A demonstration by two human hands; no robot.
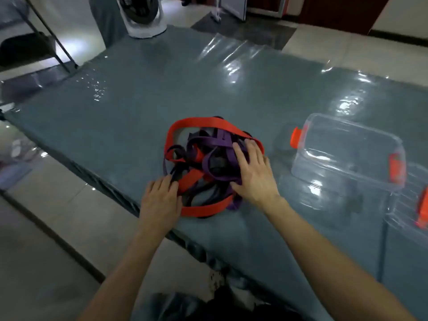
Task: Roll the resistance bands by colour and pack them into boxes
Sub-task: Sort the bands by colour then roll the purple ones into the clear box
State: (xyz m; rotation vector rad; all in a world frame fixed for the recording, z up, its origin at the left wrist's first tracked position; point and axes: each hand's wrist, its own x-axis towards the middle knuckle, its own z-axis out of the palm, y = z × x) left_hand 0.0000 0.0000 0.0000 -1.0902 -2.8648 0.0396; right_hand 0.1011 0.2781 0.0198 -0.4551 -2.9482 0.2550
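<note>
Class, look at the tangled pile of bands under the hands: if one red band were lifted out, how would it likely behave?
The red band is a flat strip lying in loose curves, so it would probably droop, not hold shape. It threads through purple bands and black ones, so it would likely drag the pile along. Both hands lie flat on top, gripping nothing.

Red, purple, black bands (209, 165); orange-latched clear boxes (347, 156)
</note>
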